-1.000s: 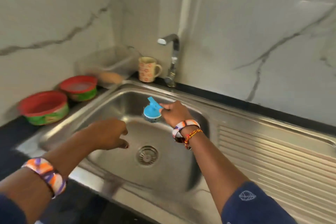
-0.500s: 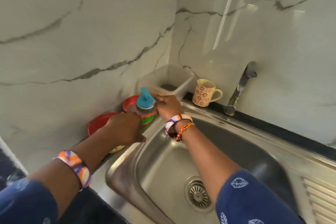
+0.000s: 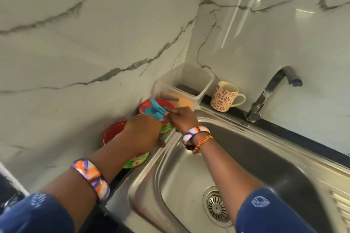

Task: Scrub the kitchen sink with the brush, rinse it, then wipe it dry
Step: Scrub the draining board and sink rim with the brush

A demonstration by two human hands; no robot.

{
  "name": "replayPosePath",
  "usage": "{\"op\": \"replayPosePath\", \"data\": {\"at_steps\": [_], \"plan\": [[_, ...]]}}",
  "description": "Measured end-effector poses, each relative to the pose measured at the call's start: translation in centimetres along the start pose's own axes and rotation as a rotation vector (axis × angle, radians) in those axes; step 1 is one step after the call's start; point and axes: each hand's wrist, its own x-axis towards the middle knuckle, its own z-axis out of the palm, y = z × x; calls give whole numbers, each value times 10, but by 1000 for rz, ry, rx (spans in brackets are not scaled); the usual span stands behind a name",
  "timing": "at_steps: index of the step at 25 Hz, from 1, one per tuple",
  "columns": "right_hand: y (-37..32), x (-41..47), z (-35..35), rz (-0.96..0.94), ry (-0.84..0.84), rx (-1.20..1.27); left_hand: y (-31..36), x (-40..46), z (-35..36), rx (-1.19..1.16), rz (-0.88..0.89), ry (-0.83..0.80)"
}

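Observation:
My right hand [image 3: 182, 119] grips the blue brush [image 3: 155, 111] and holds it above the far red bowl [image 3: 146, 105], left of the sink. My left hand [image 3: 144, 132] is right beside the brush, its knuckles toward the camera and its fingertips hidden, so I cannot tell whether it holds the brush. The steel sink [image 3: 145, 185] lies below and to the right, with its drain [image 3: 216, 206] showing between my forearms. The tap [image 3: 274, 89] stands at the back right with no water running.
A second red bowl with a green side [image 3: 113, 131] sits under my left wrist. A clear plastic container [image 3: 198, 85] fills the corner, and a flowered mug [image 3: 225, 96] stands beside it. Marble walls close in on the left and at the back. The draining board [image 3: 341, 206] is at the far right.
My right hand carried the brush out of the basin, left and up to above the red bowls. My left hand followed and closed in on the brush. My view swung left.

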Motion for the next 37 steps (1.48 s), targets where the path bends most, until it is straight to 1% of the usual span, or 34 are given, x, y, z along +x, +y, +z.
{"op": "replayPosePath", "data": {"at_steps": [4,7,9,11,13,14,16,18,19,20,22,24,27,28,30,31,32,33,34,36,37], "plan": [[13,8,-11,80,102,16,0,4,-2,-13,17,2],[3,21,3,40,68,57,1,7,0,-6,11,-25],[-2,21,12,55,49,114,-3,6,5,-34,1,-29],[-6,11,7,99,83,264,-7,1,12,-55,-11,-19],[-7,-10,-11,160,94,504,-9,-9,18,-108,-24,10],[-4,-23,-22,205,68,624,-7,-14,20,-147,-27,33],[9,-55,-47,267,-46,792,4,-27,22,-238,-26,84],[31,-91,-76,243,-209,851,26,-43,21,-331,-54,154],[45,-111,-92,208,-278,813,43,-51,21,-361,-73,179],[59,-131,-108,163,-330,709,60,-57,22,-374,-84,190],[89,-178,-142,86,-417,426,97,-69,26,-373,-90,178],[118,-222,-177,84,-484,277,126,-80,34,-384,-125,165],[159,-291,-238,225,-528,218,153,-99,52,-421,-252,157],[170,-312,-258,295,-551,198,156,-108,57,-417,-329,159],[182,-345,-287,443,-659,174,157,-126,69,-390,-499,165],[182,-354,-293,474,-722,163,156,-135,73,-405,-581,168],[180,-354,-293,459,-775,126,154,-142,75,-438,-655,170],[173,-347,-286,401,-788,67,151,-147,76,-470,-718,180],[162,-334,-271,315,-767,21,150,-151,77,-487,-768,194],[135,-299,-221,156,-670,-42,148,-157,79,-493,-831,212],[125,-280,-192,118,-631,-9,148,-160,81,-491,-840,214]]}}
